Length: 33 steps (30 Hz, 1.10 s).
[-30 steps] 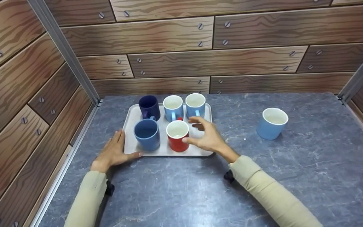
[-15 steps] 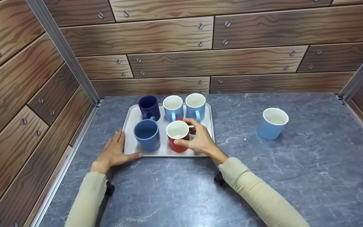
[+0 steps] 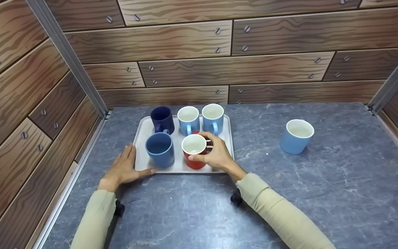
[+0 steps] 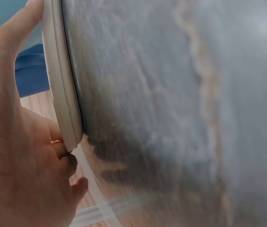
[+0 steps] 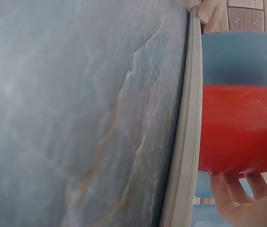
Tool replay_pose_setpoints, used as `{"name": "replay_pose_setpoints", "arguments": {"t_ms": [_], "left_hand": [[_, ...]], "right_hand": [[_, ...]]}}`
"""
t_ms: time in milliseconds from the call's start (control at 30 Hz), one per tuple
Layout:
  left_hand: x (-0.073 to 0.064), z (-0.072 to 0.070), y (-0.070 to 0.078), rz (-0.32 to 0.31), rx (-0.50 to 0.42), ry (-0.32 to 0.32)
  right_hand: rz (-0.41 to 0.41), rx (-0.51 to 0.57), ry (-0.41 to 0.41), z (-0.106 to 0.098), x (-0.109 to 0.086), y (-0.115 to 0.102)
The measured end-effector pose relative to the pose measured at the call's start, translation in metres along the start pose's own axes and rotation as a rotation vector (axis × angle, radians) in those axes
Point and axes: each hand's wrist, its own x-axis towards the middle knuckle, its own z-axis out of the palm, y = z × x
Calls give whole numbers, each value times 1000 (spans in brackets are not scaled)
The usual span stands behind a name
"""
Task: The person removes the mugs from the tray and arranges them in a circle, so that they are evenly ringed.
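A red mug [image 3: 194, 164] with a white inside stands upright on the front right of a pale tray [image 3: 141, 138]. My right hand [image 3: 217, 154] grips it, thumb on its front and fingers round its right side; in the right wrist view those fingers [image 5: 237, 191] touch the red wall [image 5: 242, 127]. My left hand [image 3: 121, 169] lies along the tray's front left corner, fingers straight on the side and thumb at the front edge. Left of the red mug is a medium-blue mug [image 3: 160, 155]. Behind stand a navy mug [image 3: 164, 121] and two light-blue mugs [image 3: 189, 125].
Off the tray, another light-blue mug [image 3: 295, 140] stands on the right part of the grey marbled table [image 3: 192, 214]. Wood-patterned walls [image 3: 171, 72] close in the back and sides, with a metal post [image 3: 64, 52] at the left corner.
My right hand has moved left from beside the red mug and now holds it. The left hand stays at the tray's corner. The mugs have not visibly shifted.
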Motion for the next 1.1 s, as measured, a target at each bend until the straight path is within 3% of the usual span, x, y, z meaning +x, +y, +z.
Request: {"name": "replay_pose_setpoints", "arguments": {"t_ms": [400,800,1100], "left_hand": [[0,0,0,-5,7,-5],[0,-1,0,-1,12,1],[0,0,1,4,1,0]], "right_hand": [[-2,26,10,-12,-11,-9],[-67,113,23,-47,-30,-12],[-41,122,46,-71,-46,-8]]}}
